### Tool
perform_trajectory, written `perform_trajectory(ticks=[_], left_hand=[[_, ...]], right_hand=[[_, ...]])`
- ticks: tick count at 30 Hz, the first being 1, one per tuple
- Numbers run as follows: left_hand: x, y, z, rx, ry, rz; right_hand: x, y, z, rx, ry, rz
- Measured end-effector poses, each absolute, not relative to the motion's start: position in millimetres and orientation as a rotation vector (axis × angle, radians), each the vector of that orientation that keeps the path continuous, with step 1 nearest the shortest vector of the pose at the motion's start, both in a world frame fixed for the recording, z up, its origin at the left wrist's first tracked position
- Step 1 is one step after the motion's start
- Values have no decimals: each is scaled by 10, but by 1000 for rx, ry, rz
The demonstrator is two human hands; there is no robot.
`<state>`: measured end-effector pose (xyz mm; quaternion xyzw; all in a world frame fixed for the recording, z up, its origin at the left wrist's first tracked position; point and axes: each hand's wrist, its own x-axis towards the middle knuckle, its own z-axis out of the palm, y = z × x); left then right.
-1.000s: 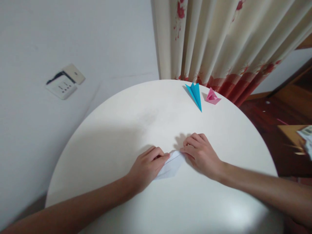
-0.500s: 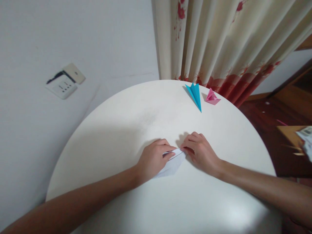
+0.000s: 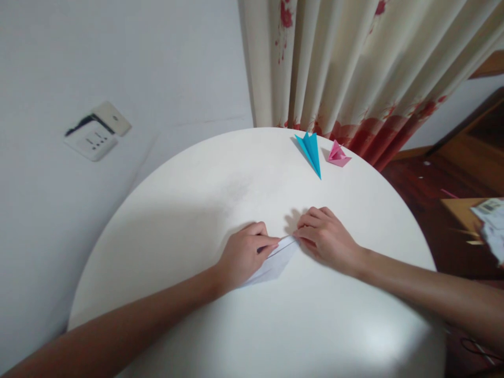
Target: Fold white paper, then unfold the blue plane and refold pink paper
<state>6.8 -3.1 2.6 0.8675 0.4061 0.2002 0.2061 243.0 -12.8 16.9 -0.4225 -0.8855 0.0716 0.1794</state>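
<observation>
A folded sheet of white paper (image 3: 274, 265) lies on the round white table (image 3: 260, 336), partly covered by my hands. My left hand (image 3: 247, 254) pinches its upper edge between thumb and index finger. At the paper's right corner, the fingertips of my right hand (image 3: 323, 234) are closed on the edge, with the other fingers curled. A thin fold line runs along the top of the paper between both hands. How many layers it has I cannot tell.
Near the table's far edge rest a blue paper plane (image 3: 311, 152) and a pink folded paper boat (image 3: 338, 155). Behind them hangs a flowered curtain (image 3: 331, 63). A wall socket (image 3: 92, 140) is at left; papers (image 3: 492, 223) lie on a wooden surface at right.
My left thumb has closed down against the index finger on the paper's edge. The whole view has shifted slightly; the paper has stayed between both hands.
</observation>
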Motion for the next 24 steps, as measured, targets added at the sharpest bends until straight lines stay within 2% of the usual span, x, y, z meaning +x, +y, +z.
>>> perform_trajectory(ticks=[6, 17, 24], left_hand=[[62, 3, 40, 2406, 1100, 537], [62, -74, 78, 2560, 973, 757], [28, -26, 276, 2556, 980, 928]], right_hand=[[2479, -112, 161, -1217, -2492, 236], [2475, -123, 108, -1243, -2021, 829], [2377, -119, 299, -1051, -1833, 908]])
